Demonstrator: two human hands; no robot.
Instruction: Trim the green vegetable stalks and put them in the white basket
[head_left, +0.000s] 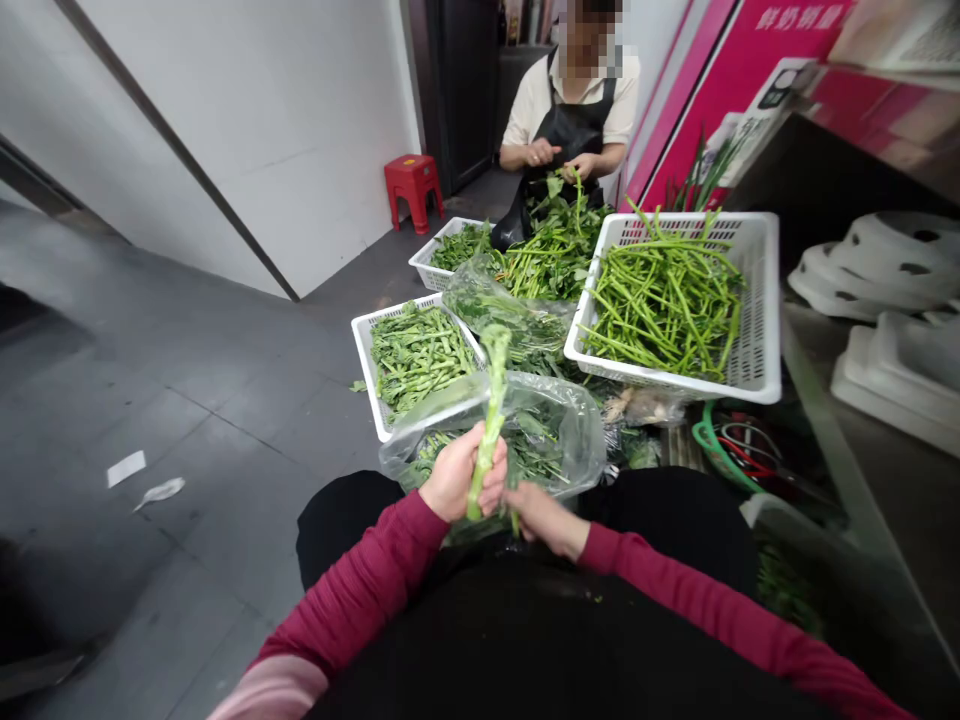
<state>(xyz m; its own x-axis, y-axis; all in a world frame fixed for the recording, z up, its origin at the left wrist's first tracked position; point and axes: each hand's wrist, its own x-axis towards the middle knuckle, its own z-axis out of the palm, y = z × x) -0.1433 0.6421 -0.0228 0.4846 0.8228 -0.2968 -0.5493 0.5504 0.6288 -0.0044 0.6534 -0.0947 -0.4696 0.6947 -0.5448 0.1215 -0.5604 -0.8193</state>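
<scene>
My left hand (466,474) is wrapped round a thick green vegetable stalk (493,405), held upright with its budded tip at the top. Close beside it, my right hand (541,517) is closed and a little blurred by motion. A small green bit shows under its fingers, too unclear to name. Both hands are over my lap, at the near rim of an opened clear plastic bag (581,425) with leafy greens (536,455) in it. Just beyond on the left, a white basket (363,350) is filled with cut green stalks (420,357).
A white basket (761,300) of long thin stems (667,300) stands at right. Across from me, a co-worker (574,100) handles greens over a leafy heap (555,250). There is a red stool (414,190) by the wall, a green basket (716,450) at right and paper scraps (126,468) on the floor.
</scene>
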